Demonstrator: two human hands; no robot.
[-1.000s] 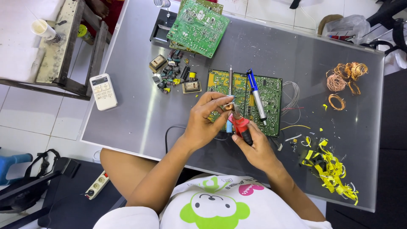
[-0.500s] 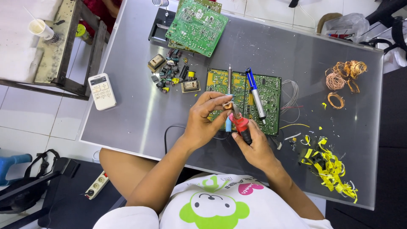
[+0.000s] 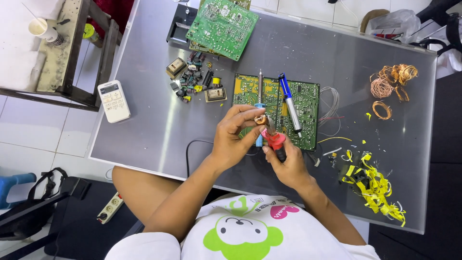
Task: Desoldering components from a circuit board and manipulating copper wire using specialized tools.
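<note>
Basically: left hand [image 3: 231, 139] pinches a small copper-wound coil part [image 3: 260, 119] at its fingertips, held just above the green rectangular circuit board [image 3: 303, 103]. Right hand [image 3: 288, 166] is wrapped tight around red-handled pliers [image 3: 275, 141], long axis pointing up-left, metal tip touching the coil or nearly so. Coil sits just up-left of the right grip; left hand is nearer.

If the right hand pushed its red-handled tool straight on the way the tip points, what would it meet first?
Most likely the small copper coil pinched in the left hand. The right hand's tool already points at it; the gap is unclear.
</note>
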